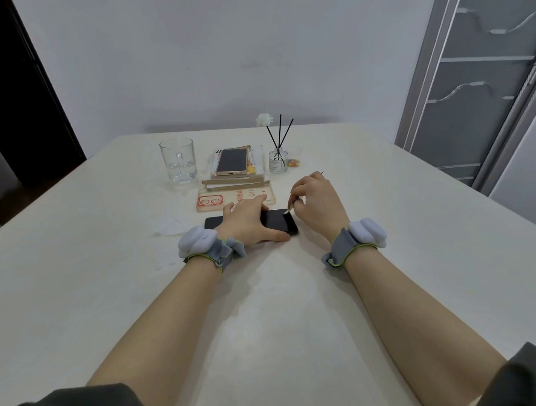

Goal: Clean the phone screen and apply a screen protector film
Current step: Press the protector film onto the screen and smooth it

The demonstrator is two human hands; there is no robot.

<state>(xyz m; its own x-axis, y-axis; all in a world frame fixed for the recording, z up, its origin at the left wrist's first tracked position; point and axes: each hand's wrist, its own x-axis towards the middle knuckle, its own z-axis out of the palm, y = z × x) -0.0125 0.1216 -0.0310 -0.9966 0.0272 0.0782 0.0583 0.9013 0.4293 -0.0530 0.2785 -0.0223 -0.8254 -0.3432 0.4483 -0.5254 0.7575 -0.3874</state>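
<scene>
The dark phone (277, 222) lies flat on the white table (266, 311), long side toward the person, just in front of a clear phone case (226, 199). It's a stiff, slick glass slab, probably light enough to skate around, so it looks best pinned by its edges, and anything pointed near the glass needs a soft touch. The left hand (249, 222) lies spread over the phone's middle, thumb on the near edge, fingers reaching past the far edge, pressing it down. The right hand (318, 200) sits at the phone's right end, pinching a thin pointed tool (288, 209) with its tip at the screen's far right corner; whether film is on yet, can't tell
</scene>
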